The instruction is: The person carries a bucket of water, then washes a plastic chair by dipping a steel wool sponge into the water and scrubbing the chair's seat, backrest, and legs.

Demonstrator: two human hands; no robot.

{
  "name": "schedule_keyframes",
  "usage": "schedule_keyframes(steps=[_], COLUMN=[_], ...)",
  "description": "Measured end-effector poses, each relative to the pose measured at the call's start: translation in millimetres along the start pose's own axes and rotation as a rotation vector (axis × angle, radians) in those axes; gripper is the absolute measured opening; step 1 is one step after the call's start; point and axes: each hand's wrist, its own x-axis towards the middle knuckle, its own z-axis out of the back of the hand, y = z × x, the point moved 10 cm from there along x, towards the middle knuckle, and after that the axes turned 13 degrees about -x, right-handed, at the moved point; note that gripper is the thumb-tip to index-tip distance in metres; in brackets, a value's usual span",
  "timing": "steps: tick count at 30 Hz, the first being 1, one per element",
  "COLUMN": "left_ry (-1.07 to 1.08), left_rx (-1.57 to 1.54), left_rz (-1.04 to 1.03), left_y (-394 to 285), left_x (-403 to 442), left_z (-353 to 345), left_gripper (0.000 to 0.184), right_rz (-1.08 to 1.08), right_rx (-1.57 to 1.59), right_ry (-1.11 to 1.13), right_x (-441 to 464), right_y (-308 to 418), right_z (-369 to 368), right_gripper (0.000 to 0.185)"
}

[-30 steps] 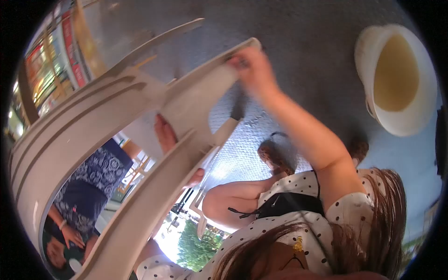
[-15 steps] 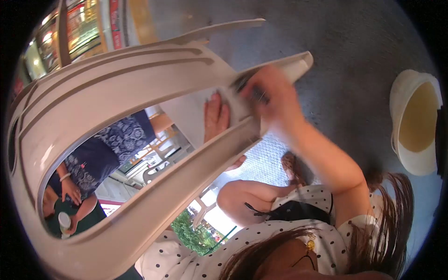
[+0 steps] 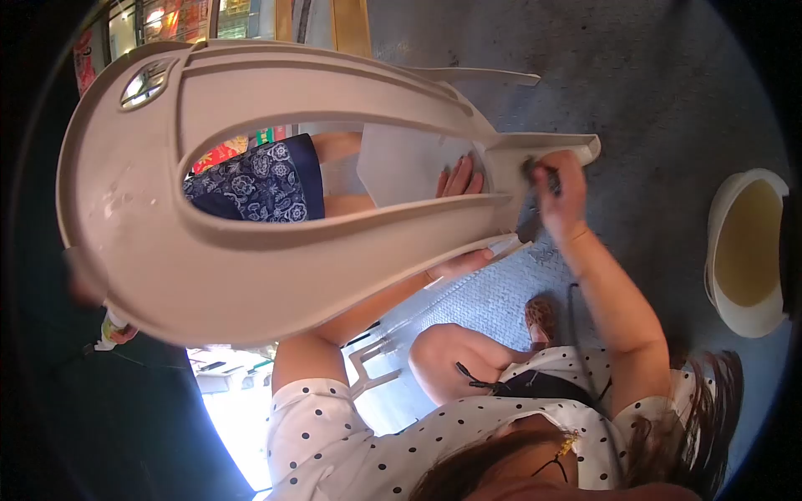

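A beige plastic chair (image 3: 334,275) is tilted up in front of me, its long oval back opening facing me. My left hand (image 3: 462,264) grips the chair from behind its near side, with the thumb side below the frame and fingers showing through the opening. At the right end of the chair, my right hand (image 3: 564,194) is closed on a small dark scouring pad (image 3: 529,169), pressed to the plastic between the back and an arm or leg piece. The pad is partly hidden by my fingers and blurred.
A white bucket (image 3: 749,250) of yellowish liquid stands on the grey floor (image 3: 660,92) at right. Beyond the chair is another person in navy patterned clothing (image 3: 259,179). A small bottle (image 3: 109,330) shows at the left. Shelves with bright packages (image 3: 171,21) are at the top left.
The chair has swung to lie more level and shifted right. My right hand has moved right and a little down with the pad. My left hand has moved right along with the chair.
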Motion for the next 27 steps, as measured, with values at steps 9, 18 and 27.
schedule_keyframes(steps=[9,18,27], left_ry=[-0.005,-0.023,0.002], left_rx=[0.104,-0.004,-0.069], left_rz=[0.014,-0.037,-0.064], left_y=[-6,3,-4], left_x=[0,6,4], left_z=[5,-4,-10], left_gripper=[0.092,0.09,0.091], right_rz=[0.257,0.671,0.531], right_rx=[0.167,0.363,0.377], right_ry=[0.13,-0.064,-0.032], right_x=[-5,66,47], right_y=[124,266,212], right_z=[20,50,35], right_gripper=[0.024,0.021,0.02])
